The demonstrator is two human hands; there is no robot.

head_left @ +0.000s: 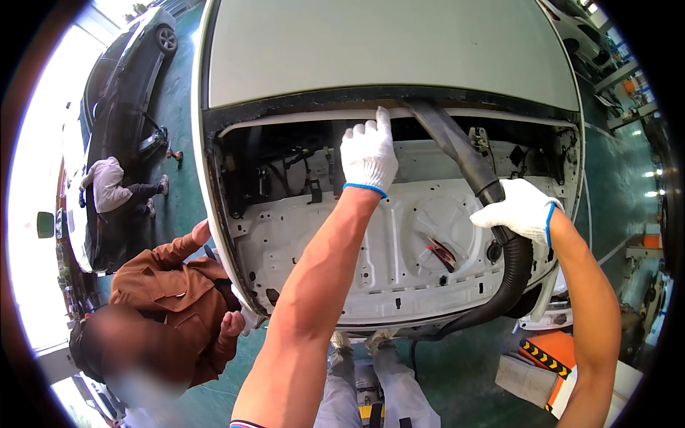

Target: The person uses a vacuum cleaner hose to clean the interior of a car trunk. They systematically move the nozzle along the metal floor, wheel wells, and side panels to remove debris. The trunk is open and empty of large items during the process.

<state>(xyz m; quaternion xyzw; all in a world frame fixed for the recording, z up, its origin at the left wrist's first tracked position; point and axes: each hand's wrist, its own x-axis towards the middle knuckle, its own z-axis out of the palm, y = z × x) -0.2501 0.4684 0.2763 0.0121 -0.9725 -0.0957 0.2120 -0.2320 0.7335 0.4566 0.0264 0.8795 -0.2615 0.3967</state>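
The left hand [369, 153] points forward, one digit extended, grip impossible to tell, while the right hand [519, 208] clasps one black hose [519, 265].

- White-painted metal cargo floor [307, 221] of a stripped car, pressed with ribs, small holes and a round recess [428, 214].
- Pliers-like hand tool [445, 257] with red and black handles, lying in the near half of that recess.
- Green workshop floor [464, 374] around the car.
- On it, far left, a dark-sided car [127, 118].
- Lower right, an orange case [553, 348] with black-and-yellow chevrons, beside a grey slab [524, 378].
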